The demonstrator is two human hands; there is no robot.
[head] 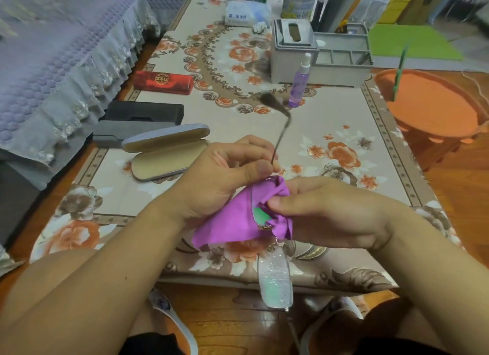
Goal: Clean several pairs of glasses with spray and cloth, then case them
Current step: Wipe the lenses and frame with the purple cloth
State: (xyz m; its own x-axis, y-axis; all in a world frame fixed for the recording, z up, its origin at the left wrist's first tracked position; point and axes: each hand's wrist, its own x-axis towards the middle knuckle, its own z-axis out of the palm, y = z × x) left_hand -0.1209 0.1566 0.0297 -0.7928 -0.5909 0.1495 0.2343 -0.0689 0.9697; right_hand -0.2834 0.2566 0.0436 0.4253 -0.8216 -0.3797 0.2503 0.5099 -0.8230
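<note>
I hold a thin-framed pair of glasses (275, 280) upright over the table's near edge. Its lower lens is covered in spray droplets. One temple arm sticks up and away. My left hand (225, 174) pinches the frame near that temple's hinge. My right hand (330, 214) pinches a purple cloth (238, 222) round the upper lens. A purple spray bottle (300, 83) stands mid-table. An open silver case (166, 153) lies to the left, with a grey case (124, 133), a black case (145, 112) and a red case (163, 82) beyond it.
A floral cloth (251, 127) covers the low table. Grey storage boxes (320, 52) stand at the back, with a tissue pack (246, 14) behind them. An orange basin (434, 105) sits on the right. A lilac sofa cover (60, 71) lies to the left.
</note>
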